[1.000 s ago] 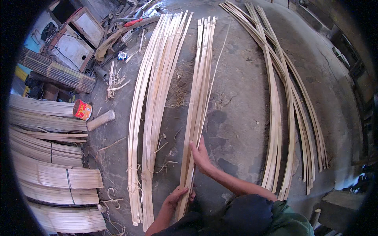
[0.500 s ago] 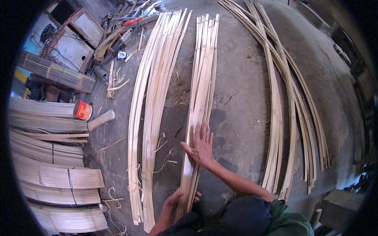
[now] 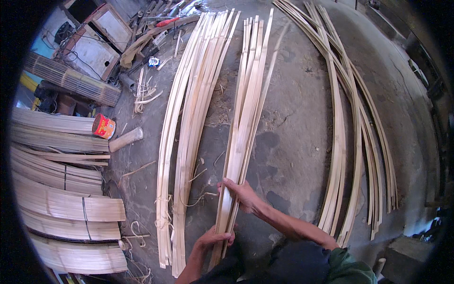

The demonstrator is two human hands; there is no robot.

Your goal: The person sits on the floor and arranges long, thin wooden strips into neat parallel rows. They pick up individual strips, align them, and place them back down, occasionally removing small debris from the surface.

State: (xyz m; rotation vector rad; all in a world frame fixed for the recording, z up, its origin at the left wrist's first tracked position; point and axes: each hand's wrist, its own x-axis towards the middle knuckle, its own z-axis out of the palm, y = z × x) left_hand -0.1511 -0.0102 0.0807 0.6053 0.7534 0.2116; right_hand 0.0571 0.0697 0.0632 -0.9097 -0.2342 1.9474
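Note:
A long bundle of pale bamboo strips (image 3: 246,123) runs away from me in the middle, its far ends fanned apart. My right hand (image 3: 240,193) wraps round the bundle from the right, thumb across the top. Nearer to me, my left hand (image 3: 215,238) grips the same bundle from the left, close to its near end. Some fingers of both hands are hidden behind the strips. Just left lies another pile of bamboo strips (image 3: 189,142), with thin ties near its close end.
Crossing bamboo strips (image 3: 340,94) lie on the concrete floor at right. At left are tied stacks of slats (image 3: 75,208), a red tin (image 3: 103,126), a short pale cylinder (image 3: 126,139), a rolled slatted mat (image 3: 73,79) and shavings (image 3: 145,92). A block (image 3: 409,255) stands near right.
My right hand has gone from lying flat on the strips to gripping them, nearer to me. My left hand has closed over the bundle. One strip's far end has swung right.

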